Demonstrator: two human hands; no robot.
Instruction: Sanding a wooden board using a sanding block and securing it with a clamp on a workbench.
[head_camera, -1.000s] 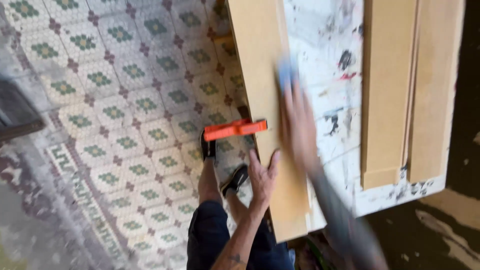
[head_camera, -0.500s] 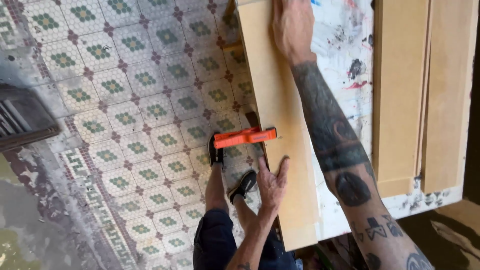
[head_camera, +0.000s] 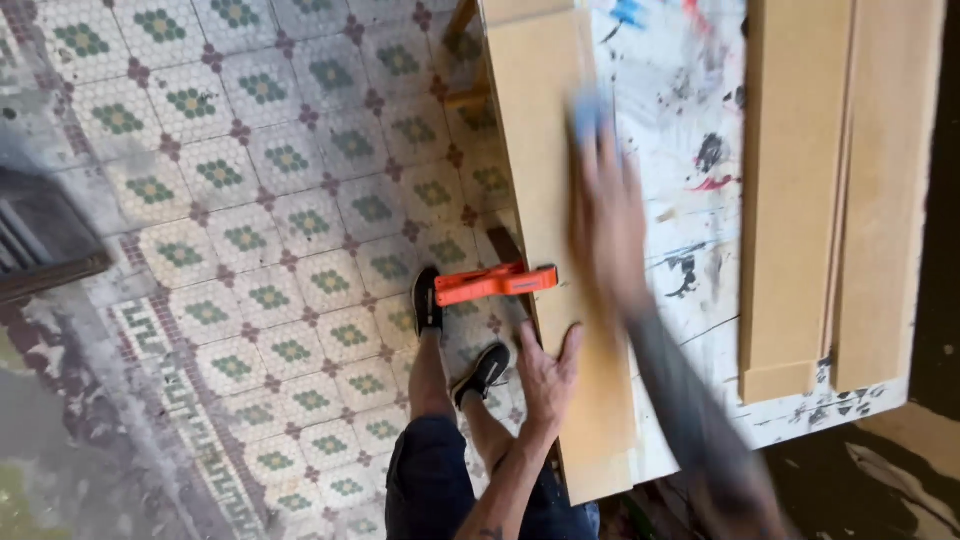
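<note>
- Where the long board (head_camera: 560, 250) overhangs the table (head_camera: 690, 200) edge, the left hand (head_camera: 545, 375) lies open, fingers spread on it;
- right hand (head_camera: 605, 205), blurred, presses a blue pad (head_camera: 588, 118) mid-board; grip unclear;
- orange clamp (head_camera: 495, 284) bites the board's floor-side edge.

Two bare hands, one planted, one blurred

The left hand (head_camera: 545, 372) lies flat with fingers spread at lower centre of the frame; the tattooed right arm stretches up from the lower right, its right hand (head_camera: 603, 205) smeared by motion blur.
</note>
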